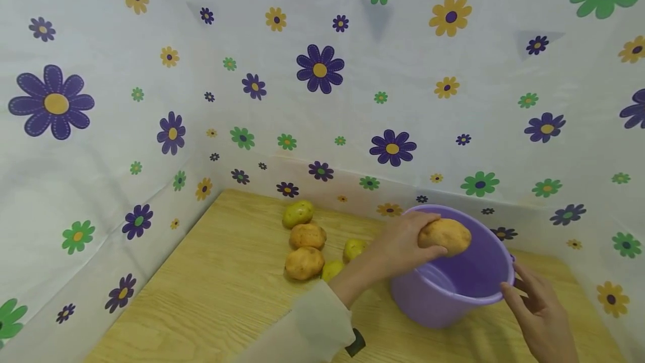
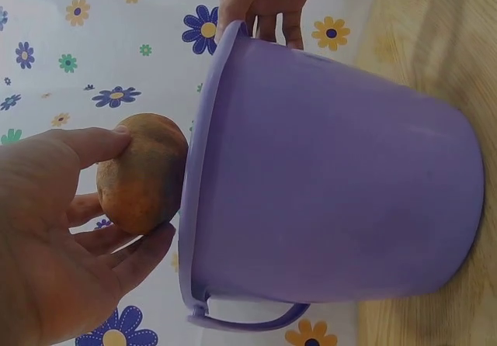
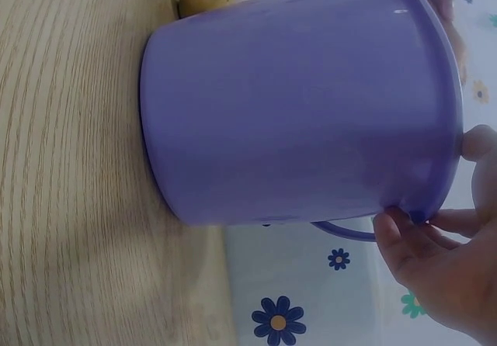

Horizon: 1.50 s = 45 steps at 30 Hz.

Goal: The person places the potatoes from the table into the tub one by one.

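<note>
In the head view, my left hand (image 1: 403,240) grips a brown potato (image 1: 445,236) over the mouth of a purple bucket (image 1: 433,301). The left wrist view shows the thumb on one side of that potato (image 2: 144,174) and the fingers on the other, close to the bucket's rim. At the bucket's right side, my right hand (image 1: 541,307) holds the rim, thumb on the near edge and fingers around the outside, as the right wrist view also shows. The bucket stands upright on the wooden table.
Left of the bucket lie two brown potatoes (image 1: 304,263) and several yellow-green potatoes (image 1: 298,214). The wooden table (image 1: 211,284) meets a white sheet with printed flowers (image 1: 282,111) at the back and left. A bucket handle (image 2: 256,323) hangs at the side.
</note>
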{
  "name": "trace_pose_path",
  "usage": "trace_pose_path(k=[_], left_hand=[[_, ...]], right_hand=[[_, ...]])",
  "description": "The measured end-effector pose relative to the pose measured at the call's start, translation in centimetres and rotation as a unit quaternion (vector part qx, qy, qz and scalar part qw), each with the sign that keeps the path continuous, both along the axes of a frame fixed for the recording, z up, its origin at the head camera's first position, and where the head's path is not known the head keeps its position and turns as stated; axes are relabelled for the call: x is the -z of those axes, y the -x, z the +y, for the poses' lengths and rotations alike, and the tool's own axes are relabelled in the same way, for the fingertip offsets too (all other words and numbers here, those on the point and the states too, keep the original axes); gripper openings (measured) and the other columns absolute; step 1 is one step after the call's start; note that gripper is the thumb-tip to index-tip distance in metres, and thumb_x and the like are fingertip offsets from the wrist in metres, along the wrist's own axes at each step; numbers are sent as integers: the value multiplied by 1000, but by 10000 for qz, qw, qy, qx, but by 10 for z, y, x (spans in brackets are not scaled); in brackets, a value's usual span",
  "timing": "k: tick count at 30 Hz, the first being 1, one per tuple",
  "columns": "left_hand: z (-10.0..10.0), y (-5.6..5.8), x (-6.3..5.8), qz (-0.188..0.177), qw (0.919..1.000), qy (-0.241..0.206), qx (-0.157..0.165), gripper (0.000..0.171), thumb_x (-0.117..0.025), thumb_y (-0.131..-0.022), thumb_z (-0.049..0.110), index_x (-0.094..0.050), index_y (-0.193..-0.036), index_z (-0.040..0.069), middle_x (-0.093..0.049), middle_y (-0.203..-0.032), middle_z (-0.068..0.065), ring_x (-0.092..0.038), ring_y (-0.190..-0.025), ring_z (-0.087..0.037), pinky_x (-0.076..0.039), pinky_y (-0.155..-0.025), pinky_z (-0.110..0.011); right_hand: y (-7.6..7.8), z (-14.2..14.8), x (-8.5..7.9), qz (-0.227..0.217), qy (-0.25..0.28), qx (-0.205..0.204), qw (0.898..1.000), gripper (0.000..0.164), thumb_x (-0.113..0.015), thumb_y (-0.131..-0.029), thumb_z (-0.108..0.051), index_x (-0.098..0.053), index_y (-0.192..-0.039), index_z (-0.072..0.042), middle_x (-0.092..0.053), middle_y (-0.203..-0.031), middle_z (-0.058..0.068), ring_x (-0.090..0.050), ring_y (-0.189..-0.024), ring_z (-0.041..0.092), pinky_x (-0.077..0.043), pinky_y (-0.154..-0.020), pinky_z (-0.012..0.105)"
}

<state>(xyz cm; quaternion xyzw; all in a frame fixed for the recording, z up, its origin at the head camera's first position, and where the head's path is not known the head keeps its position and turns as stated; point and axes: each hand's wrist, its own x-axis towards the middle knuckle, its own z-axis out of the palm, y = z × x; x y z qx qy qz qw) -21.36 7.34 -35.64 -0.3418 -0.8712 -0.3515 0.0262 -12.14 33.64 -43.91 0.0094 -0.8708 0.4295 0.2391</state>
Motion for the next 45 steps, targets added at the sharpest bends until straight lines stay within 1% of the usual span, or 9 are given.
trace_pose_path(k=[5,11,14,18,21,27,34,39,45], left_hand=[[7,-4,0,-13,9999,126,-68,63,-70,-98,46,-52,-152,19,-53,-151,8,-46,-140,-6,-38,-113,-23],[18,-5,4,-149,9996,259,-21,63,-68,-98,50,-50,-153,24,-50,-153,10,-45,-140,-5,-41,-112,-27],[23,-7,6,-137,9991,396,-38,64,-68,-98,52,-49,-154,26,-50,-153,10,-45,-139,-5,-42,-112,-29],[27,-8,9,-86,9982,582,-91,65,-67,-97,53,-49,-154,29,-50,-152,11,-46,-139,-5,-40,-113,-30],[29,-9,11,-65,9980,615,-113,64,-68,-97,53,-50,-153,29,-51,-151,12,-46,-138,-4,-37,-116,-31],[34,-11,16,-138,9981,602,-74,64,-69,-96,56,-51,-152,30,-51,-151,14,-46,-138,-3,-37,-116,-31],[35,-14,20,-2,9977,679,75,61,-64,-99,54,-51,-153,27,-52,-151,12,-46,-138,-3,-37,-116,-28],[34,-15,21,-1,9985,545,59,57,-61,-101,52,-51,-152,28,-53,-150,13,-47,-137,-3,-38,-115,-27],[27,-15,19,106,9998,122,108,52,-60,-104,47,-54,-150,24,-55,-149,11,-47,-138,-4,-38,-115,-27]], right_hand=[[0,0,-2,-20,-81,-12,10000,49,-62,-104,-8,-49,-150,3,-45,-127,-24,-50,-106,-18,-48,-78,3],[2,0,-2,8,-95,-17,10000,49,-63,-103,-5,-49,-150,3,-45,-127,-24,-50,-106,-18,-48,-78,3],[2,0,-2,40,-94,-39,9999,49,-63,-103,-5,-49,-150,3,-45,-127,-23,-50,-106,-19,-48,-78,3],[2,0,-2,13,-78,-73,9999,49,-62,-104,-5,-48,-150,3,-45,-127,-23,-50,-107,-19,-49,-78,3],[1,0,-1,-86,-64,-44,9999,50,-61,-104,-8,-48,-151,3,-44,-126,-22,-49,-106,-20,-49,-77,3],[0,-1,0,-153,-88,11,9998,50,-61,-105,-9,-47,-151,4,-44,-129,-17,-48,-106,-20,-48,-78,2],[-1,0,0,-132,-97,-26,9999,50,-61,-105,-8,-47,-151,5,-43,-128,-21,-48,-106,-20,-48,-77,3],[0,1,-1,-184,-210,-17,9996,50,-62,-105,-10,-49,-151,1,-43,-130,-19,-47,-106,-21,-48,-75,3],[-1,0,-2,-219,-207,-2,9995,49,-61,-105,-11,-49,-152,0,-43,-131,-20,-47,-106,-20,-48,-75,3]])
